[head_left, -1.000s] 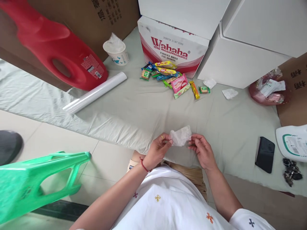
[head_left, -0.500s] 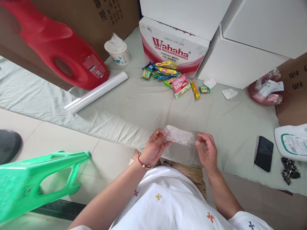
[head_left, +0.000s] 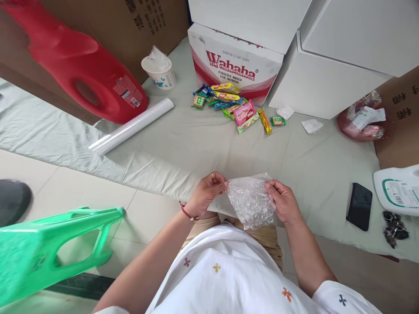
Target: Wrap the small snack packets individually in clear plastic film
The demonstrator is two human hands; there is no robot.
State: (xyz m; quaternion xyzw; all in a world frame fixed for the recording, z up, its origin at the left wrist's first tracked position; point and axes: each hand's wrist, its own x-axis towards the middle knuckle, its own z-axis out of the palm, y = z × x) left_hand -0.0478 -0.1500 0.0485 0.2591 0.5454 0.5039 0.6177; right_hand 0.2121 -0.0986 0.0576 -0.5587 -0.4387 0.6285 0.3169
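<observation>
A crinkled clear plastic bag hangs spread out between my two hands, over the table's near edge and above my lap. My left hand pinches its left corner between thumb and fingers. At the opposite side, my right hand grips the edge the same way. The bag looks thin and flat, and I see nothing inside it. Beyond it on the cloth lies a pile of wrapped snacks, with a pink wafer packet, a yellow bar and a small green-wrapped biscuit at its right.
Crumpled clear plastic lies near a reddish bowl of packets. A phone, keys and a white jug are at right. At left are a white roll, paper cup, red jug and green stool.
The folded plastic bag has been opened out into a wide sheet hanging downward. My right hand, apart from it before, has taken hold of its right side.
</observation>
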